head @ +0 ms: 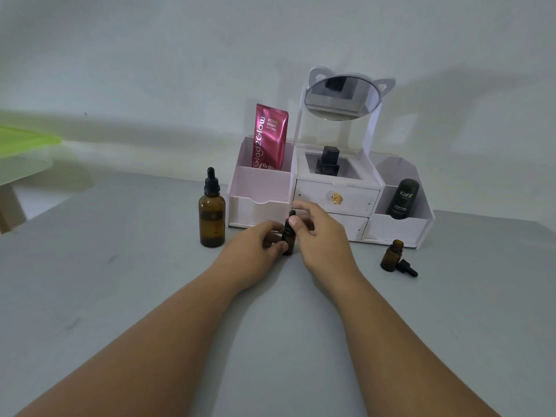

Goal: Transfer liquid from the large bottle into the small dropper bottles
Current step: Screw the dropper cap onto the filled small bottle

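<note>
From the head view I see a white organiser standing at the back of the bench, straight behind the hands. It has a cat-eared mirror on top, a pink pouch upright in its left bin, a black perfume bottle in the middle tray and a dark Kahf container in the right bin. The large bottle, amber and capped, stands just left of the organiser. To the right, an open small bottle stands with its loose dropper cap lying against its base. The bench is plain grey against a pale wall, with something green at the left edge. Between my hands a small dropper bottle stands upright on the bench. My left hand curls around its body, and my right hand pinches its black dropper top between thumb and fingertips.
</note>
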